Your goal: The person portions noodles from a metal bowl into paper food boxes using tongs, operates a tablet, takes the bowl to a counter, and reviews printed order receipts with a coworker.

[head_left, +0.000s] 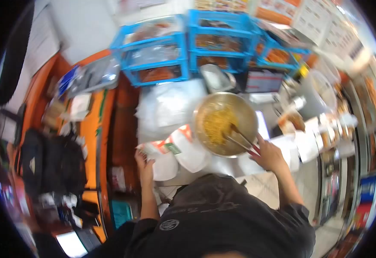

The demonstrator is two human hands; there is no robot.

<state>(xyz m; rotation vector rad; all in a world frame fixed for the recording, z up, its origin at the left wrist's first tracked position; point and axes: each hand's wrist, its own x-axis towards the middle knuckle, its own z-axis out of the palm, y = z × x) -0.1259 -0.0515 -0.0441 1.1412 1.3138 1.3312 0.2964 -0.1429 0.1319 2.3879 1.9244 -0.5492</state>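
A large metal bowl stands on the counter in front of me, with loose yellow food inside; its exact kind is blurred. My right hand is closed around the red handles of metal tongs, whose tips reach into the food. Left of the bowl lie two white paper bags with orange and green print, one nearer the bowl and one further left. At the left one's outer edge, my left hand grips the paper between thumb and fingers.
Blue stacked baskets with packaged goods line the back. Clear plastic sheets lie behind the paper bags. A metal container sits behind the bowl, and a translucent bucket stands right. A black backpack is at left.
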